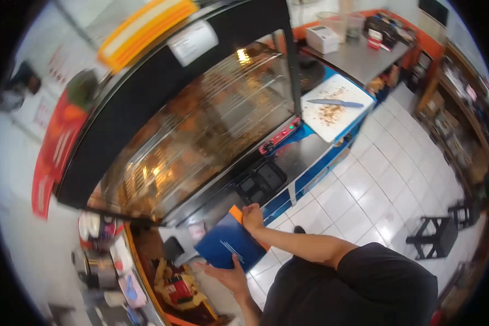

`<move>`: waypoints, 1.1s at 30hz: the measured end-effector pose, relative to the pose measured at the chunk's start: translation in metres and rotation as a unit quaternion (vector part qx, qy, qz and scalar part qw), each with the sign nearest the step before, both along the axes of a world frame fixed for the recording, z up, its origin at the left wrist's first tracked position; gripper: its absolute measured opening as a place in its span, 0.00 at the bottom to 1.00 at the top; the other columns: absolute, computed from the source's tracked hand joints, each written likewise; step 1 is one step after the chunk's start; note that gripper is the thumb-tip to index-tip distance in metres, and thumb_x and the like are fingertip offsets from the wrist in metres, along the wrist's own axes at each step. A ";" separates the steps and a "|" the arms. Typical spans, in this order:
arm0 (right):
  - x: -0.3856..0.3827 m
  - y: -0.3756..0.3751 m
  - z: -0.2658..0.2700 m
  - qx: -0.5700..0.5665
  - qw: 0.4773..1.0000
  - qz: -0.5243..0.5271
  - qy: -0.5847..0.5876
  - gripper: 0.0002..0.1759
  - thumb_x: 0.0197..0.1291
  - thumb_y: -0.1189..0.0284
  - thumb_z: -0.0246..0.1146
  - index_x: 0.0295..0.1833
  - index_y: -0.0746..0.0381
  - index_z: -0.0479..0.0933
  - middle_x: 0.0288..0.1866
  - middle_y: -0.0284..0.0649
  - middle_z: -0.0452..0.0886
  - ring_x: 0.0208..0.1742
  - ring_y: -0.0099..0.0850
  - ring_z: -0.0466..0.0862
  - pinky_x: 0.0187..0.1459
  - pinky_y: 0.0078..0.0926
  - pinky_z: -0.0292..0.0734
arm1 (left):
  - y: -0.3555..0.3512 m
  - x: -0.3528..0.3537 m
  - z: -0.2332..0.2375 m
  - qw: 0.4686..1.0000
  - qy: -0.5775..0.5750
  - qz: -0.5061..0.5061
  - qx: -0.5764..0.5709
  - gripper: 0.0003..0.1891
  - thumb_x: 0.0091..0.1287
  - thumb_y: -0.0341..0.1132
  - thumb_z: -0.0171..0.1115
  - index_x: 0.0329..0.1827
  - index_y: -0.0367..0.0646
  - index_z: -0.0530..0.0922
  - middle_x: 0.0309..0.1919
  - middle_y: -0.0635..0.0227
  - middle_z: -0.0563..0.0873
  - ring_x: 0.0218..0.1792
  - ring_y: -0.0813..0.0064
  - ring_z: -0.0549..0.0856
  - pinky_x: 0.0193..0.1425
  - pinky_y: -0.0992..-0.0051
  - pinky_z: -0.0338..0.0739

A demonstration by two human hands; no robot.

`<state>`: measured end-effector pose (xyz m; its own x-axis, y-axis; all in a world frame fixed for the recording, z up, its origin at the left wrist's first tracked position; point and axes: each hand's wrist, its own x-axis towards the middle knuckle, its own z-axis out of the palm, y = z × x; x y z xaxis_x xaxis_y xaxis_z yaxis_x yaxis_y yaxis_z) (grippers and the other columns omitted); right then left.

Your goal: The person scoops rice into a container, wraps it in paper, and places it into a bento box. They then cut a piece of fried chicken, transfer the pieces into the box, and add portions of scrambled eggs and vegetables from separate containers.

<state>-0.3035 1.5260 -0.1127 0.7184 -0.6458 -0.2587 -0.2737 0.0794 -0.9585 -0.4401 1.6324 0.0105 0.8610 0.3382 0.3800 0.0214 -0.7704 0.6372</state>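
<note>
I hold a flat blue carton with an orange edge between both hands, in front of the counter. My right hand grips its upper orange edge. My left hand supports its lower side with the fingers spread along the edge. Just beyond the carton, two black trays sit on the steel counter below a large glass display case that holds browned fried food on racks.
A white cutting board with crumbs and a knife lies further along the counter. Behind it, a steel table carries boxes and containers. A black stool stands on the white tiled floor. Bottles and packets fill a low shelf.
</note>
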 end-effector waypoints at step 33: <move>-0.320 -0.400 -0.190 -0.146 0.863 0.443 0.196 0.13 0.67 0.63 0.66 0.36 0.62 0.82 0.21 0.34 0.79 0.21 0.22 0.79 0.23 0.22 0.72 | -0.118 -0.264 -0.346 0.825 0.323 0.000 -0.464 0.19 0.74 0.46 0.59 0.62 0.45 0.78 0.47 0.61 0.87 0.49 0.65 0.85 0.54 0.63 0.78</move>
<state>-0.6238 1.1261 -0.3031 0.8576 0.0321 -0.5134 -0.4113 -0.5566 -0.7218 -0.7045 1.5146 -0.3358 0.7820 0.2252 -0.5812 0.5878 0.0437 0.8078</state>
